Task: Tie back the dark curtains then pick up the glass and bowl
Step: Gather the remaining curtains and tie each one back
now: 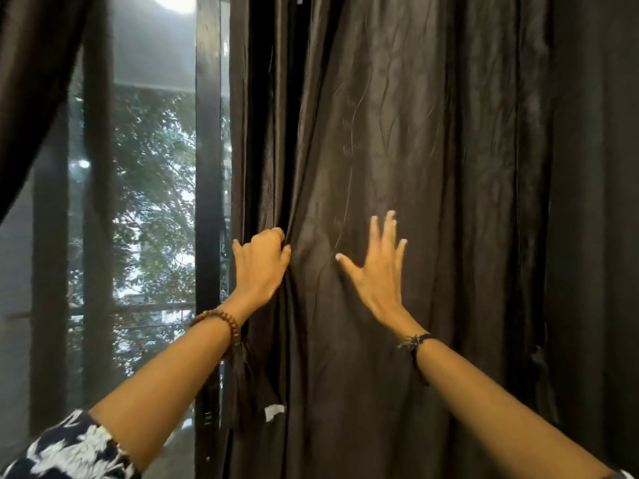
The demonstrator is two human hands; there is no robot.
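A dark brown curtain [432, 140] hangs across the middle and right of the view, creased and slightly shiny. My left hand [262, 264] is closed on a fold near the curtain's left edge, beside the window frame. My right hand [378, 271] lies flat against the cloth a little to the right, fingers spread, holding nothing. A second dark curtain [31, 81] hangs at the upper left, drawn aside. A dark tassel or tie [242, 371] dangles below my left wrist. The glass and bowl are not in view.
A window [152, 202] with a black vertical frame [207, 167] shows trees outside. Dark bars or posts [48, 271] stand behind the glass at left. A small white tag [274, 411] sits low on the curtain.
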